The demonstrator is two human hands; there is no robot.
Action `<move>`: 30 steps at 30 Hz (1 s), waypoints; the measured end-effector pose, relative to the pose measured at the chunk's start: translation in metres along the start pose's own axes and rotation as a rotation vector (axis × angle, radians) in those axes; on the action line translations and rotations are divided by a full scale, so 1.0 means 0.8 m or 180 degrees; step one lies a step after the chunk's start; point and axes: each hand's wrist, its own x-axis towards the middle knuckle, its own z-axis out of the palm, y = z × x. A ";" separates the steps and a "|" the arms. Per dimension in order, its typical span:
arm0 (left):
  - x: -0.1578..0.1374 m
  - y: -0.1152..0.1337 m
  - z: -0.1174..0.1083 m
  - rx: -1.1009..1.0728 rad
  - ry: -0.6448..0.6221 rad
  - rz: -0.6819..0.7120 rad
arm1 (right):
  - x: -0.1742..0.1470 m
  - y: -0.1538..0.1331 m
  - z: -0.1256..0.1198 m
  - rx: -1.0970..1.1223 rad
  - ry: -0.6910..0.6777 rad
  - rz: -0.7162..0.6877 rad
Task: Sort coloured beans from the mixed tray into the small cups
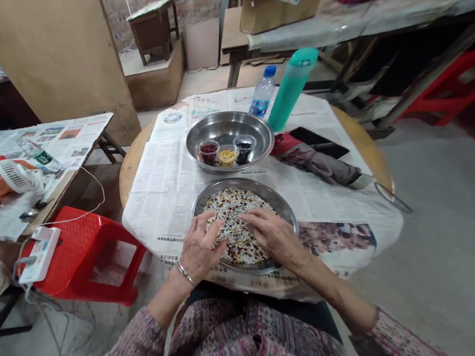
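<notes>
Left hand [200,243]: loosely spread, palm turned down and inward, fingers curved and thumb held apart from them; the fingertips are at the mix in the near bowl. Whether any piece sits under them, I can't tell.
Right hand [272,233]: loosely spread too, back of the hand up, fingers long and slightly bent, pointing inward across the mix. Its underside is hidden from me, so I can't say if it has picked anything up.
Between the hands: a narrow gap; the fingertips face each other without touching.
Wrists and arms: both forearms come in from the person's own side, elbows out, slanting inward to the bowl; patterned sleeves [127,355] end partway up the forearms. A silver-coloured bracelet [185,272] circles the left wrist.
Mix [232,202]: small white, yellow, dark red and black pieces, spread over the bottom of the near bowl.
Near bowl [287,209]: wide, shallow, metal, close to the person's lap, at the near edge of the counter.
Far bowl [256,125]: a second metal bowl just beyond, holding three clear cups side by side: a dark red cup [209,152], a yellow cup [228,157] and a black cup [244,149], named for their contents.
Counter [128,165]: round, wooden, mostly covered with newspaper [155,204].
Right of the bowls: a folded umbrella [321,163], grey and red, lying slantwise; behind it, a clear bottle [262,95] with a blue cap, and a tall green bottle [294,88].
</notes>
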 end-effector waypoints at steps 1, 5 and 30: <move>0.009 -0.002 0.003 -0.0004 -0.0042 -0.0016 | -0.005 0.000 -0.004 -0.0127 0.0152 0.0103; 0.057 -0.012 0.032 0.0203 -0.0240 -0.0309 | -0.035 -0.007 -0.007 -0.0463 0.0561 0.0494; 0.039 0.006 -0.008 -0.0204 -0.1900 0.1157 | -0.062 -0.013 0.029 0.0788 0.1710 0.1282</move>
